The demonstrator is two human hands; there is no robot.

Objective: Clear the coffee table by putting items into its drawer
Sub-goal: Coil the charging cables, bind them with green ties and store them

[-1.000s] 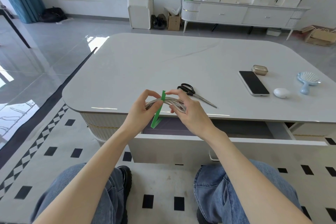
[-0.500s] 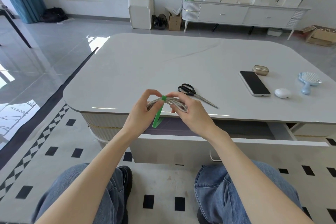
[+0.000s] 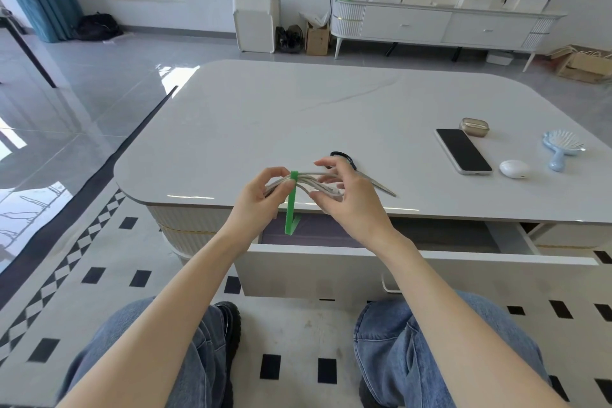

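Both hands hold a coiled grey cable [image 3: 309, 176] above the table's front edge. A green strap [image 3: 290, 205] wraps over the coil and hangs down. My left hand [image 3: 261, 200] pinches the coil beside the strap. My right hand [image 3: 347, 197] holds the other end, upper fingers partly lifted. Below them the white drawer [image 3: 364, 270] stands pulled out, its dark inside partly hidden by my hands. Black-handled scissors [image 3: 381, 187] lie on the coffee table [image 3: 298, 109] behind my right hand. Further right lie a phone [image 3: 463, 151], a small metallic case [image 3: 474, 127], a white earbud case [image 3: 514, 169] and a blue hairbrush [image 3: 561, 147].
My knees in jeans sit below the drawer front on a white rug with black squares. A white sideboard [image 3: 430, 25] with boxes and bags stands at the far wall, with a white bin [image 3: 255, 23] and cardboard boxes nearby.
The green strap has gone from slanting to hanging straight down over the coil. My right hand's upper fingers have lifted off the cable. The hands stay in the same place.
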